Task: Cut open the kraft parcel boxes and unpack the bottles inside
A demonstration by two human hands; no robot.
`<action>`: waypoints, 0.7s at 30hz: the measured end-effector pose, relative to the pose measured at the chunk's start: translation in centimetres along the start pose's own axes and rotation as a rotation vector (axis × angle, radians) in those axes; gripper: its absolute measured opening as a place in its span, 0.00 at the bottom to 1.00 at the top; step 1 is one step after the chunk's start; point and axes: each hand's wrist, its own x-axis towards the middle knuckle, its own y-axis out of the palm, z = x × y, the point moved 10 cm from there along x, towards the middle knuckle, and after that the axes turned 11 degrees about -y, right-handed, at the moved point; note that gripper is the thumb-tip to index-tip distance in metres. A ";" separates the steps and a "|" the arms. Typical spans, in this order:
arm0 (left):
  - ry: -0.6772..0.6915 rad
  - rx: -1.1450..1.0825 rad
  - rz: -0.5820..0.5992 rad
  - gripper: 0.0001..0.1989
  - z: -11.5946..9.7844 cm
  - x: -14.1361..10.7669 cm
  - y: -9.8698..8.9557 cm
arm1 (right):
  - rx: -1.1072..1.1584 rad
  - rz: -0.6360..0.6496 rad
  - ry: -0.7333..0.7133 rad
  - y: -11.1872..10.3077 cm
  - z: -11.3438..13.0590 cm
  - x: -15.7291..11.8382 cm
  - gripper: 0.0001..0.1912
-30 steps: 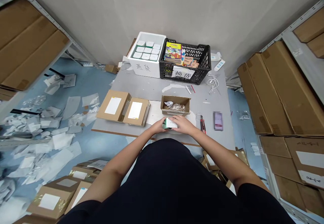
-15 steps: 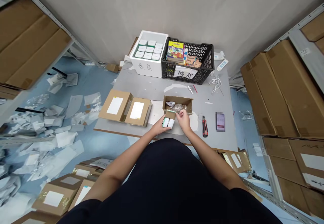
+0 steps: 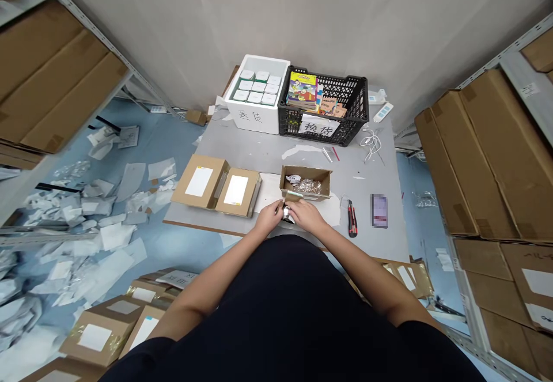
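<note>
At the table's near edge my left hand (image 3: 268, 218) is closed around the left side of a small white and green cardboard box (image 3: 294, 195), whose flap stands raised. Over its opening, my right hand (image 3: 306, 215) has its fingers curled against the box, covering most of it. A bit of dark and white content shows between the hands; its kind cannot be made out. Just beyond stands an open brown carton (image 3: 306, 195) with crumpled clear plastic (image 3: 307, 185) and a white scrap inside.
Two labelled brown parcels (image 3: 218, 186) lie left. A red and black utility knife (image 3: 352, 220) and a phone (image 3: 379, 211) lie right. Behind stand a white foam box (image 3: 254, 118) of white-lidded boxes and a black crate (image 3: 358, 108) with books. Shelves of cartons flank the table.
My right hand has moved from the raised flap down over the small box's opening. My left hand has shifted slightly left along its side. The view has shifted a little.
</note>
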 end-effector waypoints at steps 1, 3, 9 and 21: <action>-0.019 -0.009 0.001 0.13 0.2 0.1 -0.1 | -0.016 0.027 -0.012 -0.1 0.1 0.2 0.17; -0.062 -0.025 0.001 0.12 0.7 0.3 -0.2 | -0.037 0.069 -0.038 -0.2 0.3 0.5 0.17; -0.134 -0.138 -0.067 0.13 2.0 0.5 -0.9 | -0.110 0.219 -0.041 0.6 0.3 0.9 0.18; -0.119 -0.174 -0.117 0.12 2.1 0.5 -1.4 | -0.120 0.214 -0.044 -0.2 1.4 2.6 0.19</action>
